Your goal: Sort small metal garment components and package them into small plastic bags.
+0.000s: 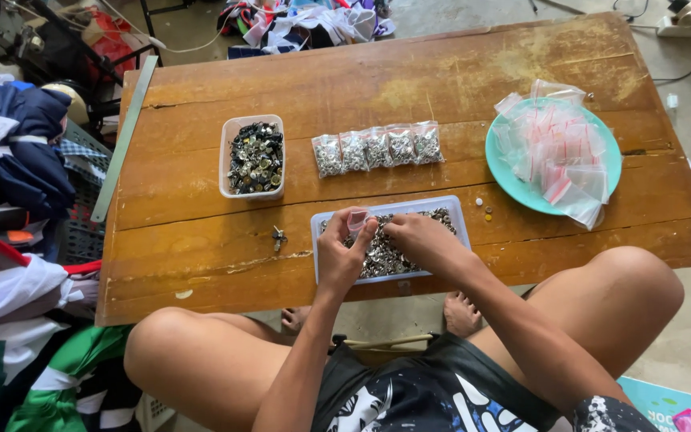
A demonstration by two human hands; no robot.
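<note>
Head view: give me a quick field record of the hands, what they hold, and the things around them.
left hand: holds a small clear bag over the near tray
right hand: fingertips down among the small metal pieces in the near tray
near tray: clear, rectangular, holds silvery metal pieces
far tub: clear, holds darker metal pieces
filled bags: five in a row, behind the near tray
teal plate: piled with empty clear bags
table: worn wood
metal ruler: along the table's left edge

Tray contents perhaps snaps; fingers hide some.
</note>
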